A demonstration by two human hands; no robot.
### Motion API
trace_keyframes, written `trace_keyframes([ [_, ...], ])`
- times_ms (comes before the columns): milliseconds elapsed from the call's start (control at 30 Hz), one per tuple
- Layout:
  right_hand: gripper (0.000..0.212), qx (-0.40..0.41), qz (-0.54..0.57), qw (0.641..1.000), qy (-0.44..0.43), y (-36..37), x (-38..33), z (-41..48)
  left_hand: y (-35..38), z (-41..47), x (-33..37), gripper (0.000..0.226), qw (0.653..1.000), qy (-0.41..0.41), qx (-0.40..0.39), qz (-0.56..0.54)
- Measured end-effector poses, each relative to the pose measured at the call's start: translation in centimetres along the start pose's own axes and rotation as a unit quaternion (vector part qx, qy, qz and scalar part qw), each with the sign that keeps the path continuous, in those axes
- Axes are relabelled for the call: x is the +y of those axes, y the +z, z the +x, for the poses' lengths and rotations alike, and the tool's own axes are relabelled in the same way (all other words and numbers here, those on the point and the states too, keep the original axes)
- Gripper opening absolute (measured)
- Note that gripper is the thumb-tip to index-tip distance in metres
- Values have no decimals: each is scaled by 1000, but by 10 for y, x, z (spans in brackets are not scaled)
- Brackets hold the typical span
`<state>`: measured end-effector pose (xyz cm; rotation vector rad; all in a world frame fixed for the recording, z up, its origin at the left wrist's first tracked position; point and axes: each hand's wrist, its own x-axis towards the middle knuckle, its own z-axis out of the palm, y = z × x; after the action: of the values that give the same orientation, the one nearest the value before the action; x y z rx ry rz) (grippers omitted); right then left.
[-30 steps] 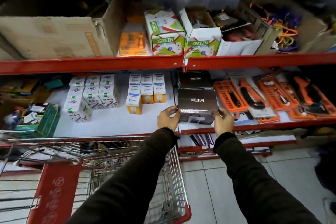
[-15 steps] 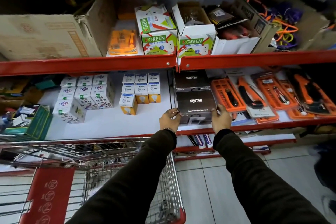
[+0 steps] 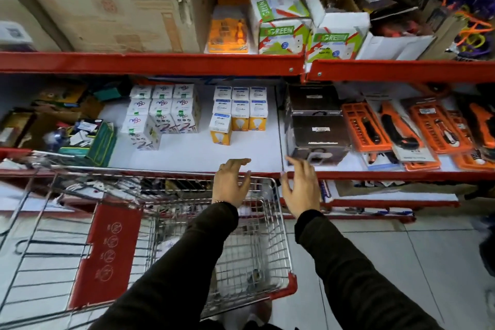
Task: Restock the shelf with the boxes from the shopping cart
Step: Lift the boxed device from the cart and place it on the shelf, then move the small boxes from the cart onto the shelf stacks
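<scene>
While both arms are extended, left hand and right hand are held spread, empty, near the black box on the shelf.

Two bare hands, left hand and right hand, hover empty and spread above a wire shopping cart, just short of dark boxes stacked on the red-edged shelf.

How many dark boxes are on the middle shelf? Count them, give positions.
3 dark boxes: one at the back, one in front of it, one under that front box. Others may be hidden behind.
</scene>
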<state>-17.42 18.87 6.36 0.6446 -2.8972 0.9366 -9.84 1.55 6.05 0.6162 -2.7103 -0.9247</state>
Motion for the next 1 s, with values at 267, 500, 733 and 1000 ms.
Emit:
trace_keyframes([
  [267, 37, -158, -47, 983, -83, 90, -49, -44, -29, -51, -116, 36, 993, -38, -69, 89],
  [500, 49, -345, -92, 927, -116, 181, -78, -85, -30, -93, -217, 51, 957, -133, -200, 161],
  [733, 69, -450, -149, 869, -142, 234, -96, -96, -3, -106, -260, 80, 891, -185, -358, 209],
  [1000, 77, -463, -158, 859, -152, 264, -119, -107, 1, -117, -285, 65, 906, -163, -338, 197],
])
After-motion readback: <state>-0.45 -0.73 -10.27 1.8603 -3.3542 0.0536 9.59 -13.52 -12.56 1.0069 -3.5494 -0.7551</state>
